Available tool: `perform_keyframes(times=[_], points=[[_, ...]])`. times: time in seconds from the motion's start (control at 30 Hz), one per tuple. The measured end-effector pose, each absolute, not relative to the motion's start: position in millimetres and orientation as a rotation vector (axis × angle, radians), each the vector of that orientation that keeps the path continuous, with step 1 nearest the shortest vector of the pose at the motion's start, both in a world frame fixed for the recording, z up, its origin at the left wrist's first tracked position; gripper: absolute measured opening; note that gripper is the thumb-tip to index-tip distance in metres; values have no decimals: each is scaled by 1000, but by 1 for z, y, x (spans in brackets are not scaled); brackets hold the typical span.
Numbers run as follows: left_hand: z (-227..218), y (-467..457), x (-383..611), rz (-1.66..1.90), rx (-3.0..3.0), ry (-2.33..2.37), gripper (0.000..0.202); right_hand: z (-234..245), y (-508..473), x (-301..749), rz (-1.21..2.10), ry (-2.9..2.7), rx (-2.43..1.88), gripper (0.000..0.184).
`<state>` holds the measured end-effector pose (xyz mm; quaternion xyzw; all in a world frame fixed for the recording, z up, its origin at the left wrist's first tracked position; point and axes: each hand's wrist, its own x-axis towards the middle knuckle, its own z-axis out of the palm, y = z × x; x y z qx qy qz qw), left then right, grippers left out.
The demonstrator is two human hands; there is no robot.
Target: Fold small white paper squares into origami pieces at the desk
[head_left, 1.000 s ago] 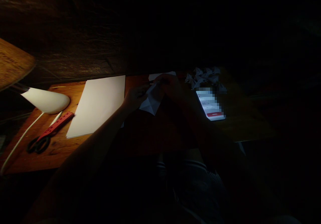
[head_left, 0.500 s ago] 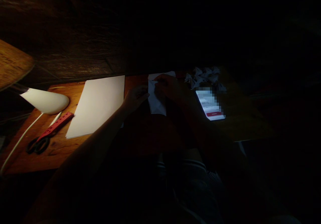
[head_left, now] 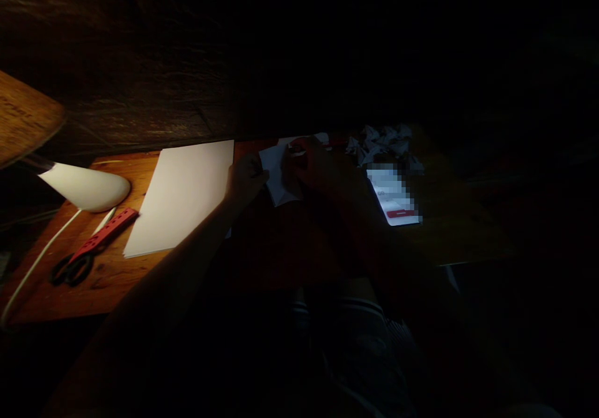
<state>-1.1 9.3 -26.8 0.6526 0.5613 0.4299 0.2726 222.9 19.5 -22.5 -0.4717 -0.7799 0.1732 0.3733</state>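
A small folded sheet of white paper (head_left: 281, 178) is held up between my two hands over the dark middle of the table. My left hand (head_left: 246, 179) has its fingers closed on the paper's left edge. On the other side, my right hand (head_left: 311, 163) grips the paper near its upper right, with the fingers partly lost in shadow. Behind that hand lies another pale piece with a red edge (head_left: 322, 138), too dim to name.
A stack of white paper sheets (head_left: 182, 193) lies left, beside scissors with a red blade cover (head_left: 105, 237) and a white lamp (head_left: 88, 187) with its cord. At right are a lit phone (head_left: 393, 196) and several small folded paper pieces (head_left: 386, 142) on the wooden table (head_left: 107, 293).
The folded paper has shifted left and tilted, its upper left corner now lying closer to my left hand. My left hand has moved slightly left; my right hand stays almost in place.
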Motion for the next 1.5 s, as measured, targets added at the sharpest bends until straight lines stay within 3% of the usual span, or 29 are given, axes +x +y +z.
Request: perform_keyframes(times=[0.13, 0.37, 0.5, 0.9, 1.5], points=[[-23, 6, -1, 1159, 1909, 1593, 18, -20, 17, 222, 441, -2117, -1207, 50], [-22, 5, -4, 993, 2040, 1591, 20, -27, 16, 219, 372, -2343, -1215, 99], [-28, 9, -6, 989, 2123, 1461, 32, -36, 20, 220, 373, -2393, -1252, 110], [-26, 7, -5, 883, 2287, 1208, 65, -43, 21, 222, 379, -2433, -1224, 108], [-35, 8, -6, 680, 2603, 1183, 54, -27, 18, 230, 345, -2376, -1273, 94]])
